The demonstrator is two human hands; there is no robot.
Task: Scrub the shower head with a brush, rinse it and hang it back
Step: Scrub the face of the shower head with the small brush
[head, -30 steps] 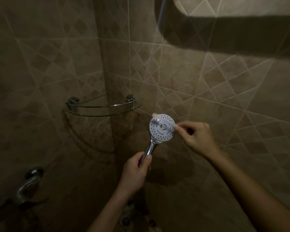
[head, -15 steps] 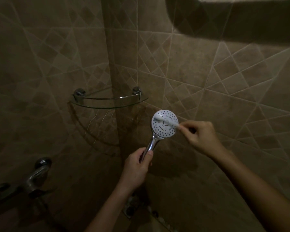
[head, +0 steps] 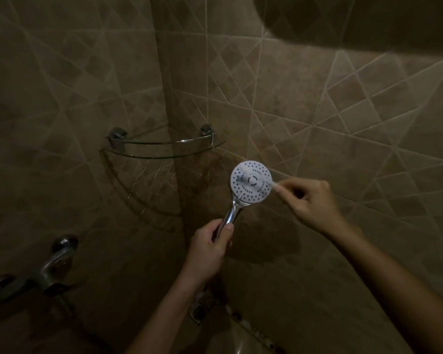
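With the brush [head: 256, 180] now swept further toward 9 o'clock across the shower head [head: 251, 181], keep your left hand [head: 210, 247] clenched on its chrome handle [head: 229, 215] at frame centre while your right hand [head: 308, 200] pinches the brush, stroking flat across every nozzle.

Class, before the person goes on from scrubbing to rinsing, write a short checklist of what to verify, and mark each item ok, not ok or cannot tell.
1. Left hand grips the shower head by its chrome handle: ok.
2. Nozzle face turned toward the camera: ok.
3. Right hand holds the brush across the face: ok.
4. Face scrubbed clean: cannot tell, too dim.
5. Tap within reach at lower left: cannot tell.
6. Wall holder for hanging back: cannot tell, not in view.
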